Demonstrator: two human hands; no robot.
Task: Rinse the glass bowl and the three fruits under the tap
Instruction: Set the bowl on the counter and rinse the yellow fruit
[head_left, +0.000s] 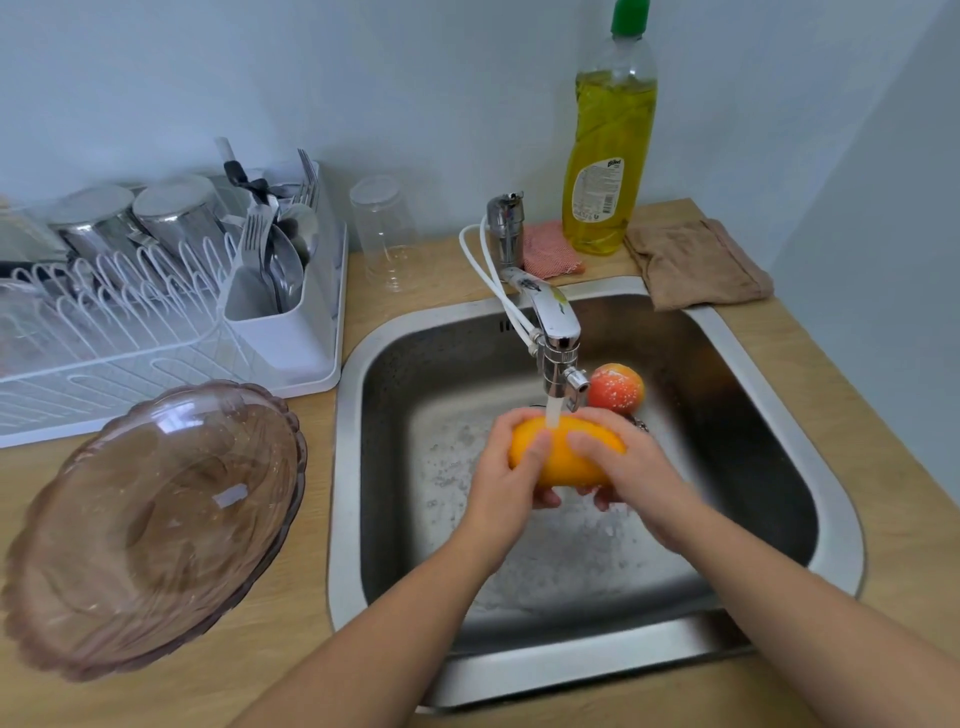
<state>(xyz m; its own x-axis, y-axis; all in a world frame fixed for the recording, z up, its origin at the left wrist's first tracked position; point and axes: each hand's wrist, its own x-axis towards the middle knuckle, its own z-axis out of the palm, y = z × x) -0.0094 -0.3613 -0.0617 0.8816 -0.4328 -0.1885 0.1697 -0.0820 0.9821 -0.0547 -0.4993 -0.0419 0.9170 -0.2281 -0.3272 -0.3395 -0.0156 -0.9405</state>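
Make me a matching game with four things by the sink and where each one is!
Things:
1 yellow fruit
2 red fruit
3 glass bowl
4 soap bottle

Places:
A on the counter, in front of the dish rack
B beside the pink sponge
C lying in the sink
D in the left hand and right hand, under the tap

Pairs: 1-D, 2-C, 3-A, 4-B

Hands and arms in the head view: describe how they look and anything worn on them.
The left arm and right arm are bare up to the frame's edge, no sleeves showing. The left hand and right hand wear no gloves, and no ring, watch or bracelet shows on the sides that face the camera.
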